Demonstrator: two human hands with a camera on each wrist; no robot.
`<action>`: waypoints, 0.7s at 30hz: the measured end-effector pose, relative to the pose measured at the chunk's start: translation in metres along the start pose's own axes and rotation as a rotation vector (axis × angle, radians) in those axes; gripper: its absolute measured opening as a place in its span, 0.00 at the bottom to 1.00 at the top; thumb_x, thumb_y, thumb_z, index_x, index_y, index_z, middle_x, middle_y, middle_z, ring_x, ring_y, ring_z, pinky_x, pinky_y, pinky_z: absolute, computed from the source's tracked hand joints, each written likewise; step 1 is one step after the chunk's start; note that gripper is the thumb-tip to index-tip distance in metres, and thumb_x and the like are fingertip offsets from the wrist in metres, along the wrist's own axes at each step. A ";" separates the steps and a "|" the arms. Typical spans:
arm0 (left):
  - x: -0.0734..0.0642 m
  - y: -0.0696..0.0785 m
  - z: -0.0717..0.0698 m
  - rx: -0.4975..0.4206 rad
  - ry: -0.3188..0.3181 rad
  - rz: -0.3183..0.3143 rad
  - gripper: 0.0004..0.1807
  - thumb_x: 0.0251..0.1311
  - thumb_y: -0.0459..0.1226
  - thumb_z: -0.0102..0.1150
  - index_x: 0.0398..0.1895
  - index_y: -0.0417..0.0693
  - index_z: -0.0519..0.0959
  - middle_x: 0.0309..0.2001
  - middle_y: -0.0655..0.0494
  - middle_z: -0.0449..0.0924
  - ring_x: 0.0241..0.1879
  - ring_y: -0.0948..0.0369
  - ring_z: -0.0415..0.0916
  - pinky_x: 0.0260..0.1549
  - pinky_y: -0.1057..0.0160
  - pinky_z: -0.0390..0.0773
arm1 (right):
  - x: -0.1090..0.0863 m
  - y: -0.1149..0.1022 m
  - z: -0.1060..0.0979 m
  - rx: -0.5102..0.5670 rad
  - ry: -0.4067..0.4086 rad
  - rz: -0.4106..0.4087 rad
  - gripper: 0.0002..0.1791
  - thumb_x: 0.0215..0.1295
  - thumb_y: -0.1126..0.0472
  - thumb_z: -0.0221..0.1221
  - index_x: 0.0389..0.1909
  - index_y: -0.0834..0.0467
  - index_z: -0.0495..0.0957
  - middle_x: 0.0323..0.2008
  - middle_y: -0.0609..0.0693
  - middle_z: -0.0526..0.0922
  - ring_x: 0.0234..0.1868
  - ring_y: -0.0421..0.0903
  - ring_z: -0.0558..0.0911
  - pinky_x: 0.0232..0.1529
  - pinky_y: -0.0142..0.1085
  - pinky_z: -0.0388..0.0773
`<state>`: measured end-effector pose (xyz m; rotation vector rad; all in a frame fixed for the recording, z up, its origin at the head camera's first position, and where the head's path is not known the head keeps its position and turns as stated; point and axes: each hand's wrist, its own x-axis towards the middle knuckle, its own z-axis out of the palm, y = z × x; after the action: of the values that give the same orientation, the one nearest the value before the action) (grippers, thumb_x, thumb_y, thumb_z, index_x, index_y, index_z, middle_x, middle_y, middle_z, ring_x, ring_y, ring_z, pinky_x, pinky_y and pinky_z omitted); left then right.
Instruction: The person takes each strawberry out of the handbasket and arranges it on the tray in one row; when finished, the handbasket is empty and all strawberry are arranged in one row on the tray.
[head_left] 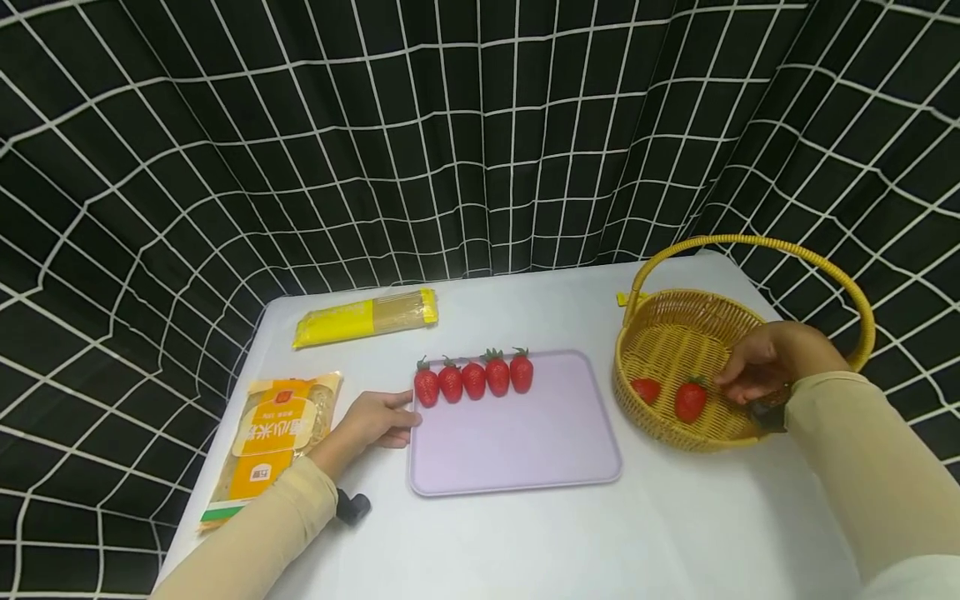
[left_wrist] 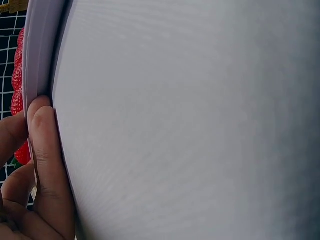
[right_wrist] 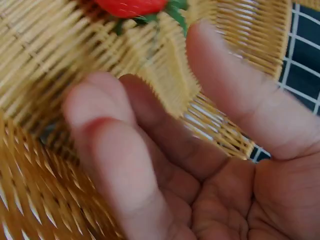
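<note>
A lilac tray (head_left: pixel 517 442) lies mid-table, with several red strawberries (head_left: pixel 474 380) in a row along its far left part. My left hand (head_left: pixel 377 419) grips the tray's left rim, and in the left wrist view the fingers (left_wrist: pixel 46 150) lie along and over that rim. Inside a yellow wicker basket (head_left: pixel 675 304) on the right is my right hand (head_left: pixel 757 358), fingers loosely bent and nothing between them. A strawberry (head_left: pixel 690 400) with green leaves lies on the basket floor just left of those fingertips; another strawberry (head_left: pixel 646 389) rests by the basket's left wall.
The basket's tall handle (head_left: pixel 757 240) arches over the right forearm. A yellow packet of noodles (head_left: pixel 367 317) lies at the back left, and a larger orange-and-clear food packet (head_left: pixel 273 433) by the left forearm. Black checked curtains (head_left: pixel 480 142) surround the white table (head_left: pixel 525 542).
</note>
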<state>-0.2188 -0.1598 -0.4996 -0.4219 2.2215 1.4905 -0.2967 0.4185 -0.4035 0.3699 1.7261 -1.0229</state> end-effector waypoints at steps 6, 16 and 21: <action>0.001 -0.002 0.000 0.014 0.002 0.015 0.35 0.54 0.34 0.71 0.68 0.44 0.71 0.29 0.47 0.84 0.21 0.60 0.82 0.27 0.61 0.86 | 0.005 -0.003 0.026 0.010 0.055 0.021 0.13 0.63 0.65 0.64 0.41 0.71 0.80 0.30 0.57 0.86 0.30 0.44 0.86 0.40 0.26 0.82; 0.002 -0.005 0.001 -0.005 0.003 0.015 0.35 0.54 0.34 0.71 0.67 0.45 0.72 0.31 0.47 0.84 0.22 0.58 0.83 0.27 0.61 0.87 | 0.031 -0.031 0.049 -0.164 0.040 -0.053 0.10 0.61 0.63 0.65 0.39 0.67 0.80 0.29 0.52 0.82 0.25 0.39 0.80 0.37 0.26 0.81; 0.001 -0.004 0.000 0.022 0.012 0.002 0.35 0.55 0.36 0.71 0.68 0.47 0.72 0.28 0.46 0.83 0.23 0.58 0.83 0.27 0.62 0.86 | 0.038 -0.035 0.046 -0.209 -0.011 -0.069 0.07 0.64 0.63 0.62 0.37 0.64 0.79 0.29 0.50 0.79 0.26 0.39 0.78 0.38 0.26 0.81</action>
<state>-0.2175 -0.1608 -0.5031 -0.4232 2.2461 1.4662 -0.3070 0.3541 -0.4256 0.1723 1.8265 -0.8810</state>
